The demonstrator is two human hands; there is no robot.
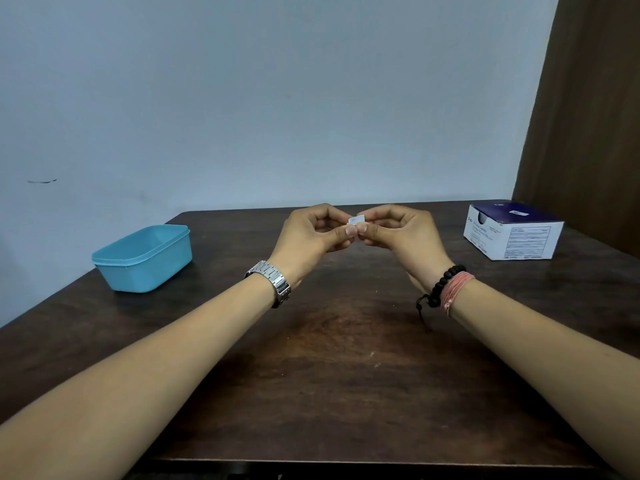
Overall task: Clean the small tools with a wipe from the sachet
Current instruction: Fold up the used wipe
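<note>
On the left side of the dark wooden table (346,375) stands a light blue plastic tub (142,259) with no lid on it, well apart from the hands; what lies inside it is hidden by its near wall. Further right, the left hand (311,233) is raised above the middle of the table, its fingers curled and its thumb and forefinger pinching one edge of a small white sachet (356,220). A steel watch (273,282) sits on that wrist. The sachet is held up between the two hands, clear of the tabletop, and only its top corner shows above the fingertips. The right hand (401,233) meets the left one, thumb tips nearly touching, and pinches the other edge of the sachet with its fingers curled in the same way. A black bead bracelet (441,285) and a pink thread band (455,289) circle the right wrist. At the far right of the table rests a white and dark blue cardboard box (512,233), printed with small text too fine to read, close to a brown curtain (588,116). A pale wall (259,98) rises behind the table.
</note>
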